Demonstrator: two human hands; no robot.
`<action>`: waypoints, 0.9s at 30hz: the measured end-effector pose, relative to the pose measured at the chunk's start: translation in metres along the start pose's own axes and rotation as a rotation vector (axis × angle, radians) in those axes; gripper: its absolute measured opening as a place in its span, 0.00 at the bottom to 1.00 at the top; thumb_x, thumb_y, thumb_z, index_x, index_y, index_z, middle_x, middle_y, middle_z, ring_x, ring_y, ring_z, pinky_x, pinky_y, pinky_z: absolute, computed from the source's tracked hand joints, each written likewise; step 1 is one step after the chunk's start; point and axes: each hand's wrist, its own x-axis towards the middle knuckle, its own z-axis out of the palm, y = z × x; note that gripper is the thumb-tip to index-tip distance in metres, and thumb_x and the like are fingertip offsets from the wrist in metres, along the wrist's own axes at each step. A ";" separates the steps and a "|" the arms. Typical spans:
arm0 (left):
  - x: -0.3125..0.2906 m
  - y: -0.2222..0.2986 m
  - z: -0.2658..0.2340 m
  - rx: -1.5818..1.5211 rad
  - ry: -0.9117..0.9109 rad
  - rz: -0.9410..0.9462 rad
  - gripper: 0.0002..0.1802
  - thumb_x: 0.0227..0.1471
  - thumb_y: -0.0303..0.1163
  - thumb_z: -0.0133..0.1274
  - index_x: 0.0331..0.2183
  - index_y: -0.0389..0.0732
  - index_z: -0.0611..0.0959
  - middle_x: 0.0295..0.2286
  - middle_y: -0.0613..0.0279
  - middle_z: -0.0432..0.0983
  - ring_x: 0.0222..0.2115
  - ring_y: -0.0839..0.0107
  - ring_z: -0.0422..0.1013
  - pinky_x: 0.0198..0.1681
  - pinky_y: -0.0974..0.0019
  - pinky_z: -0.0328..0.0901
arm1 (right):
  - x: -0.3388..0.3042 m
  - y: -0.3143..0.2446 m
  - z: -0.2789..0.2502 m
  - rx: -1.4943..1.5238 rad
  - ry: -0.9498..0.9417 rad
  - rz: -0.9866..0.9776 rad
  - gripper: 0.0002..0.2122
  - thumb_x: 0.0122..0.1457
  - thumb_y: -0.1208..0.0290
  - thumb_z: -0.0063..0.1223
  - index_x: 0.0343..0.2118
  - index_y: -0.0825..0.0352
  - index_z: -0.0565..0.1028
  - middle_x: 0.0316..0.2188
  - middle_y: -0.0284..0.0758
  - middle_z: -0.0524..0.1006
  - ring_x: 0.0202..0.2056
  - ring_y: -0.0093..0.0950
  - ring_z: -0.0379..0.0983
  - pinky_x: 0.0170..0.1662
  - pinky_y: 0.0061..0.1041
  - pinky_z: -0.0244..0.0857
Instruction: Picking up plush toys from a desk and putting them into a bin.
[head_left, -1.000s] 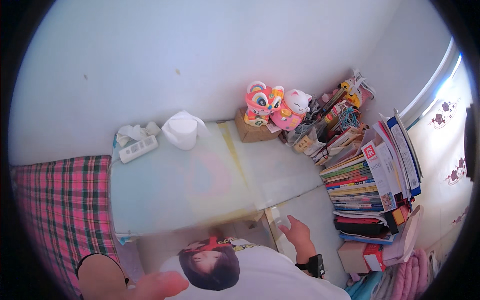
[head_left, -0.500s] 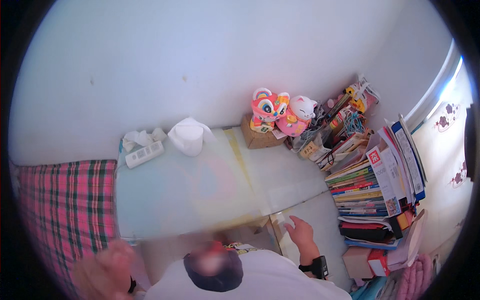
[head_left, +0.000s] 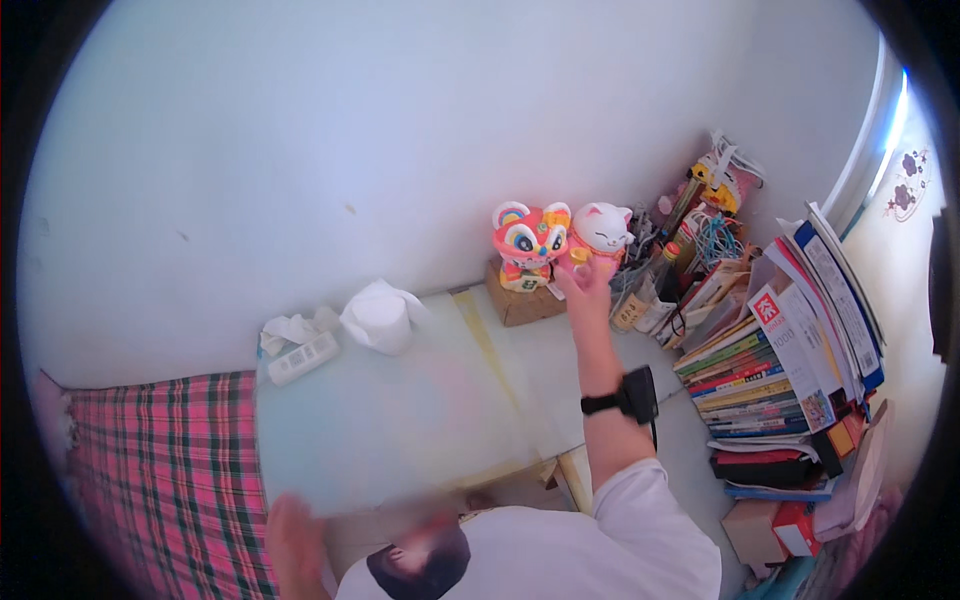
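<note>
My right hand [head_left: 586, 283], its arm stretched far forward, is at the front of a pink and white cat figurine [head_left: 602, 232]. Thumb and fingers are apart over the cat's lower pink body; whether they press on it is hard to make out. Close on the cat's left stands a colourful lion-like figurine [head_left: 530, 240] with large round eyes, on a brown box [head_left: 528, 307]. My left hand [head_left: 296, 535] is low at the left, near the table's front edge and the plaid cloth, smeared by motion, so its fingers are unclear.
A white paper roll [head_left: 381, 318], a white remote control [head_left: 304, 359] and crumpled tissue [head_left: 290, 330] lie at the table's back left. Stacked books [head_left: 745, 375] line the right side, with cluttered cables [head_left: 718, 240] behind. Pink plaid cloth [head_left: 165, 460] covers the left.
My right hand has moved from the table's near right edge forward to the cat figurine. My left hand has shifted slightly right. The whole view has tilted and shifted a little.
</note>
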 end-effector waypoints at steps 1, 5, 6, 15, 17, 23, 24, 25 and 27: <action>0.002 0.001 -0.012 0.002 0.003 0.016 0.19 0.53 0.34 0.48 0.47 0.42 0.70 0.41 0.61 0.68 0.44 0.67 0.65 0.48 0.64 0.60 | 0.018 0.000 0.006 0.016 -0.002 0.000 0.27 0.49 0.72 0.59 0.50 0.75 0.62 0.40 0.38 0.72 0.41 0.24 0.69 0.43 0.21 0.63; -0.010 0.010 -0.040 -0.159 -0.063 0.030 0.16 0.52 0.36 0.48 0.41 0.40 0.76 0.49 0.56 0.65 0.50 0.63 0.61 0.49 0.54 0.58 | 0.078 0.021 0.015 -0.507 -0.009 0.048 0.40 0.41 0.61 0.65 0.54 0.76 0.57 0.46 0.47 0.68 0.48 0.35 0.66 0.49 0.28 0.61; -0.022 0.015 -0.038 -0.105 0.077 0.056 0.14 0.52 0.36 0.47 0.40 0.40 0.77 0.48 0.55 0.66 0.49 0.63 0.63 0.49 0.55 0.59 | 0.090 0.027 0.017 -0.802 0.035 0.048 0.44 0.37 0.57 0.67 0.55 0.75 0.55 0.48 0.49 0.67 0.50 0.39 0.64 0.51 0.30 0.60; -0.060 -0.003 -0.092 -0.381 0.073 0.071 0.11 0.53 0.33 0.46 0.37 0.41 0.78 0.39 0.54 0.75 0.43 0.62 0.69 0.50 0.54 0.60 | 0.148 0.017 0.006 -0.983 -0.432 0.209 0.46 0.35 0.60 0.70 0.57 0.69 0.56 0.48 0.49 0.68 0.48 0.36 0.67 0.46 0.29 0.64; -0.064 -0.002 -0.089 -0.438 0.085 0.050 0.10 0.53 0.32 0.46 0.37 0.40 0.78 0.40 0.53 0.75 0.43 0.62 0.69 0.50 0.54 0.60 | 0.152 0.020 0.007 -0.921 -0.466 0.278 0.46 0.32 0.56 0.69 0.56 0.68 0.58 0.47 0.48 0.69 0.49 0.37 0.67 0.49 0.31 0.62; -0.066 -0.002 -0.075 -0.485 0.146 0.036 0.10 0.51 0.29 0.46 0.36 0.37 0.78 0.40 0.52 0.74 0.43 0.61 0.69 0.50 0.54 0.60 | 0.139 0.006 0.013 -0.819 -0.482 0.289 0.40 0.33 0.62 0.70 0.52 0.68 0.63 0.42 0.45 0.72 0.43 0.33 0.69 0.45 0.29 0.65; -0.065 -0.003 -0.076 -0.500 0.120 0.021 0.10 0.51 0.28 0.46 0.35 0.37 0.78 0.40 0.52 0.74 0.43 0.61 0.69 0.50 0.54 0.60 | 0.140 0.009 0.012 -0.820 -0.483 0.293 0.40 0.33 0.62 0.70 0.52 0.68 0.63 0.42 0.45 0.72 0.43 0.33 0.69 0.45 0.29 0.65; -0.064 -0.004 -0.077 -0.498 0.123 0.019 0.10 0.51 0.28 0.46 0.35 0.37 0.78 0.40 0.52 0.74 0.43 0.61 0.69 0.50 0.54 0.60 | 0.143 0.015 0.010 -0.783 -0.480 0.292 0.40 0.32 0.63 0.70 0.52 0.68 0.63 0.41 0.44 0.72 0.42 0.31 0.70 0.43 0.28 0.65; -0.061 -0.007 -0.079 -0.524 0.072 0.012 0.10 0.51 0.28 0.47 0.35 0.36 0.78 0.38 0.51 0.75 0.42 0.60 0.70 0.50 0.54 0.60 | 0.143 0.020 0.009 -0.747 -0.479 0.293 0.40 0.32 0.64 0.71 0.51 0.68 0.63 0.41 0.44 0.72 0.41 0.30 0.71 0.42 0.27 0.66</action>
